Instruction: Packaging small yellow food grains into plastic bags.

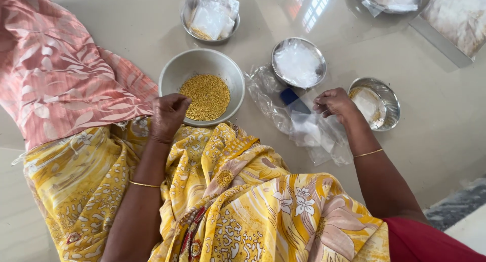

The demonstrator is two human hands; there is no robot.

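Note:
My left hand [168, 115] is closed into a loose fist at the near rim of a steel bowl [169, 76] that holds yellow grain [207, 96]; I cannot tell if it holds anything. My right hand [334, 103] pinches the edge of a clear plastic bag [314, 133] lying crumpled on the floor. A small dark blue object [292, 98] lies on that plastic, just left of my right hand. Both wrists wear thin gold bangles.
A steel bowl of white grains [298, 62] sits beyond the plastic, another steel bowl [387, 101] with pale contents right of my right hand, and a bowl with plastic packets [210, 18] farther back. More bags [458, 16] lie top right. Pink cloth [55, 70] is left.

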